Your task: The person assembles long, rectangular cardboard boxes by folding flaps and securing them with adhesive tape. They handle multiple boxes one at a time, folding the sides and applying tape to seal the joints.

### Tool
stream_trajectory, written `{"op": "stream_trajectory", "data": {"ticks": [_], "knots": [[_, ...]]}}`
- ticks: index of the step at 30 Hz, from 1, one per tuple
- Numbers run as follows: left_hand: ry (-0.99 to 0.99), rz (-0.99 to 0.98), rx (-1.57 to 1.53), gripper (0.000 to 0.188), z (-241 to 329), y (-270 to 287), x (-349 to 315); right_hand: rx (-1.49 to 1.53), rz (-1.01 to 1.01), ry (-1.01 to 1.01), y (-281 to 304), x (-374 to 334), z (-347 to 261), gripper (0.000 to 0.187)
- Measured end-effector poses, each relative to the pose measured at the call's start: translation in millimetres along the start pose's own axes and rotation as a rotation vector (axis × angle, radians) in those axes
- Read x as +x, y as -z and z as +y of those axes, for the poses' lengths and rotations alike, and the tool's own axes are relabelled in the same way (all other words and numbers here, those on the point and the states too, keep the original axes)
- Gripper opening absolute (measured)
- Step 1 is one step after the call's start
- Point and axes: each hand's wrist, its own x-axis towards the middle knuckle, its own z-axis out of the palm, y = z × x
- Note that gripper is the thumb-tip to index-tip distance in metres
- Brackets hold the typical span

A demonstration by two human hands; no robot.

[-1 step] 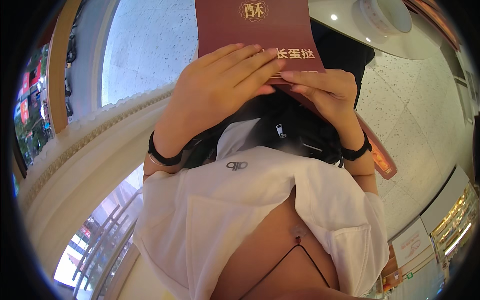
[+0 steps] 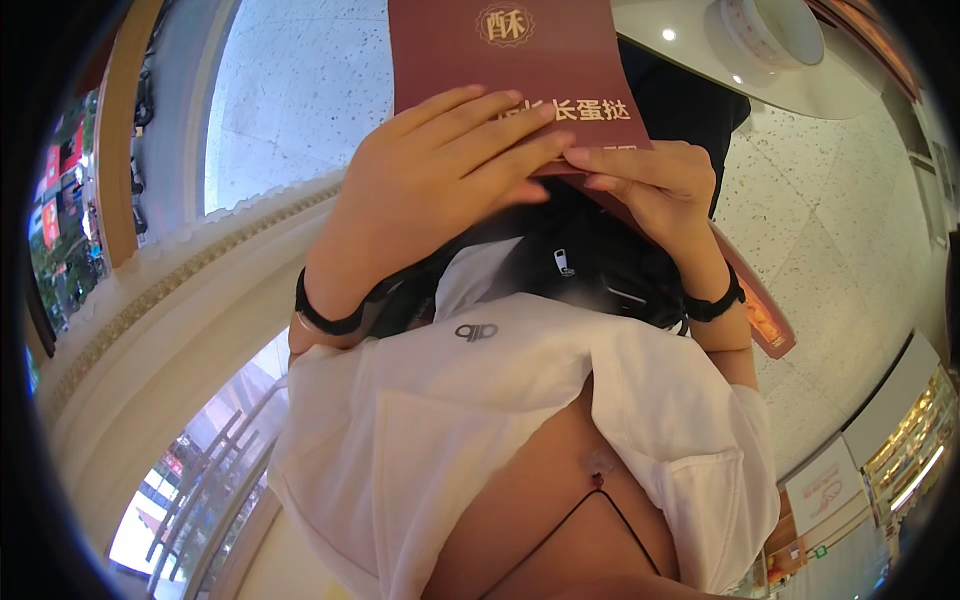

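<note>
A dark red printed carton (image 2: 505, 65) with gold lettering and a round gold emblem stands out at the top of the view, its far end cut off by the frame. Across its near left part lies my left hand (image 2: 430, 180), open, with fingers stretched flat over the surface and the thumb below the near edge. My right hand (image 2: 650, 180) is closed on the carton's near right edge, pinching it between thumb and fingers. The two hands' fingertips almost meet at that edge. Whether the carton is folded flat or formed into a box I cannot tell.
Under my hands is a black bag (image 2: 590, 260) with a zip pull, against my white shirt (image 2: 480, 420). A pale counter (image 2: 680, 50) at the far right bears a white round container (image 2: 775, 35). A cream moulded ledge (image 2: 200, 270) curves along the left, and speckled floor tiles (image 2: 800, 210) lie to the right.
My left fingers have slid slightly left across the carton, uncovering a little more lettering. The carton has shifted very slightly. My right hand keeps its pinch.
</note>
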Motion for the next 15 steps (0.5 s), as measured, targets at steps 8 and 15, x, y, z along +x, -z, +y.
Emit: {"op": "stream_trajectory", "data": {"ticks": [8, 15], "knots": [[0.045, 0.078, -0.14, 0.047, -9.2, 1.2, -20.7, 0.155, 0.069, 0.013, 0.6, -0.5, 3.4, 0.021], [0.168, 0.455, -0.113, 0.055, -7.4, 12.3, -38.6, 0.294, 0.212, -0.193, 6.7, -7.2, 0.6, 0.017]]}}
